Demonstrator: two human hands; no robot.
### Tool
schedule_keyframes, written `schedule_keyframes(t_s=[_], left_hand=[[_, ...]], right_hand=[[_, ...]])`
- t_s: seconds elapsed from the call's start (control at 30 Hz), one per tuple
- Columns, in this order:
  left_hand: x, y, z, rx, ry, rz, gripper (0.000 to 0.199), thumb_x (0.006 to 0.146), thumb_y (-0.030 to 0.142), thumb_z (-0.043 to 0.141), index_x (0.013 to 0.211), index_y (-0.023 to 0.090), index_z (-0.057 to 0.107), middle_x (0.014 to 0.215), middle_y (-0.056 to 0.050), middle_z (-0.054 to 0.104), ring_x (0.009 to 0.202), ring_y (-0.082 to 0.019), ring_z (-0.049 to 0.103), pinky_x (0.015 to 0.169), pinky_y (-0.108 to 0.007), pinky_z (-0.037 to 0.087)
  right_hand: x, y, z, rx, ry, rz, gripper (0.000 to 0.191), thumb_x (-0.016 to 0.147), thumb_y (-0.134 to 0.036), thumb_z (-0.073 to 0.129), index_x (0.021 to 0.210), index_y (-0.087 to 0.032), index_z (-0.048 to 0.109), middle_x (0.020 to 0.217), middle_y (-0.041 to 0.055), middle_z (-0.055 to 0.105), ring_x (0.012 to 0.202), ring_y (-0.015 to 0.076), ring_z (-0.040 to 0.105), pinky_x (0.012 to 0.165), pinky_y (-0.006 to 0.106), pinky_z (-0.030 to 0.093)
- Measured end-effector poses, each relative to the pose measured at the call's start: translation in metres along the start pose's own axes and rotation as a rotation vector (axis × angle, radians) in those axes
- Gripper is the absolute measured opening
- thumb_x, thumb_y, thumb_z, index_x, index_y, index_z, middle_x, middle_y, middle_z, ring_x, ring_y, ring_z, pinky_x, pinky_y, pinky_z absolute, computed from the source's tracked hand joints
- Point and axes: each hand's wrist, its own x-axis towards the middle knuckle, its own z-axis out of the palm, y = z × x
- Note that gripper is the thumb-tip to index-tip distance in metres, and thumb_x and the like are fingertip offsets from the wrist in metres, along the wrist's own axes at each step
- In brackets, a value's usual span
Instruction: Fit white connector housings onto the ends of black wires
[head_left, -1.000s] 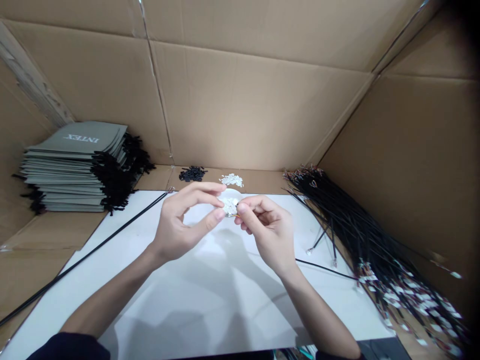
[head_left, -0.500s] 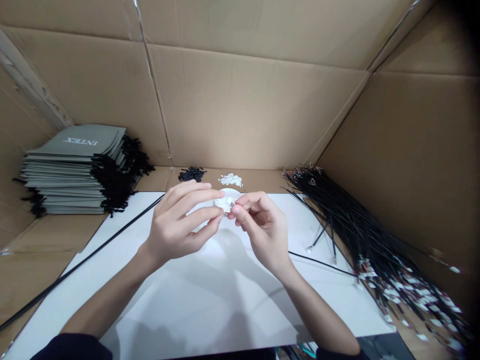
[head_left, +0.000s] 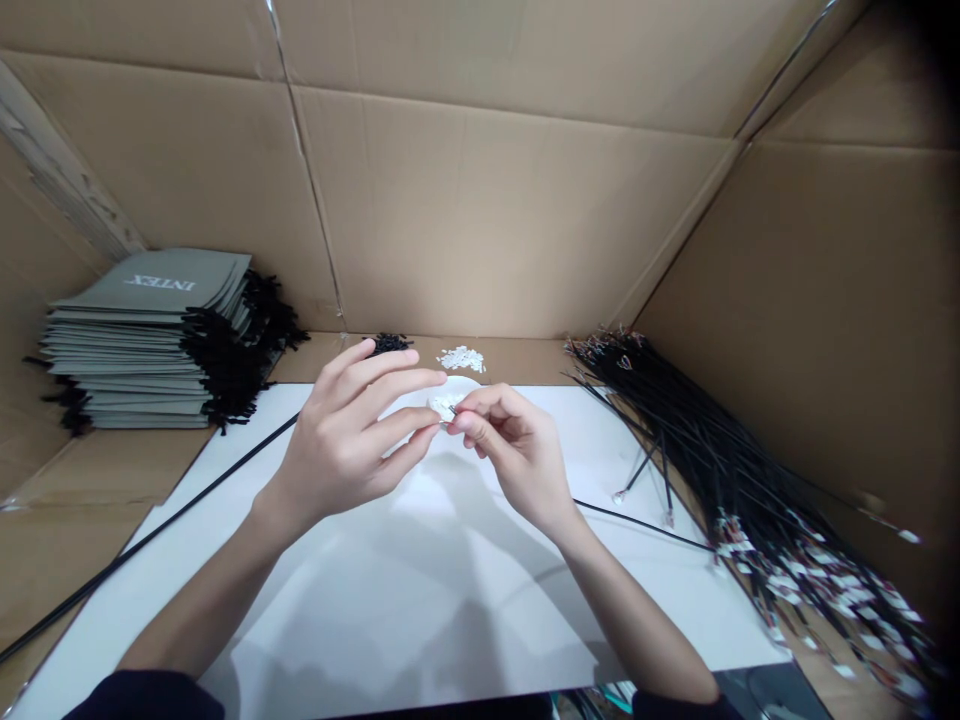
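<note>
My left hand (head_left: 341,440) has its thumb and index fingertips close together beside the right fingertips. Its other fingers are spread, and whatever the pinch holds is too small to make out. My right hand (head_left: 517,450) is closed in a pinch, with thin dark wire ends (head_left: 453,409) showing at its fingertips. Behind the fingertips stands a round white dish (head_left: 466,383) with small white pieces (head_left: 442,405) in it. A black cable (head_left: 202,485) runs from the lower left to behind my left hand. Another cable length (head_left: 637,522) shows right of my right wrist.
Grey INTEX-printed sheets with black ties (head_left: 142,340) are stacked at left. Small black pieces (head_left: 391,343) and white pieces (head_left: 461,359) lie in piles at the back. Black cables with white connectors (head_left: 697,440) are heaped at right. Cardboard walls (head_left: 487,210) enclose the white work surface (head_left: 390,610).
My left hand has shifted slightly left and its upper fingers have spread upward, covering part of the black pile. My right fingertips have moved a little left, and the wire ends with them.
</note>
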Motion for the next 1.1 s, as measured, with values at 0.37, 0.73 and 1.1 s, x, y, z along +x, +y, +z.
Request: schedule_keyframes(t_s=[0.37,0.73,1.1], left_hand=[[0.0,-0.001,-0.005,-0.074,-0.112,-0.067,0.008,0.083,0.011,0.07,0.082,0.02,0.069,0.11,-0.006,0.073,0.117,-0.028,0.06,0.112,-0.049,0.039],[-0.002,-0.005,-0.007,-0.627,-0.398,-0.699,0.015,0.097,0.036,0.06,0.103,0.026,0.069,0.112,-0.001,0.069,0.104,-0.019,0.063,0.087,-0.03,0.049],[0.0,-0.004,0.007,-1.281,-0.479,-1.022,0.017,0.091,0.035,0.069,0.097,0.021,0.077,0.098,-0.005,0.073,0.088,-0.016,0.065,0.078,-0.025,0.054]], right_hand=[[0.002,-0.003,-0.002,-0.271,-0.159,-0.048,0.012,0.097,-0.029,0.061,0.089,-0.021,0.067,0.084,0.0007,0.066,0.077,0.0152,0.058,0.069,0.029,0.045],[0.004,-0.008,-0.008,-0.118,-0.125,-0.028,0.012,0.092,-0.021,0.065,0.08,-0.022,0.065,0.103,0.003,0.059,0.102,0.0183,0.057,0.094,0.035,0.041],[-0.003,-0.025,-0.01,-0.348,-0.104,-0.138,0.011,0.092,-0.016,0.064,0.082,-0.022,0.064,0.095,0.0012,0.056,0.091,0.0167,0.055,0.086,0.033,0.042]])
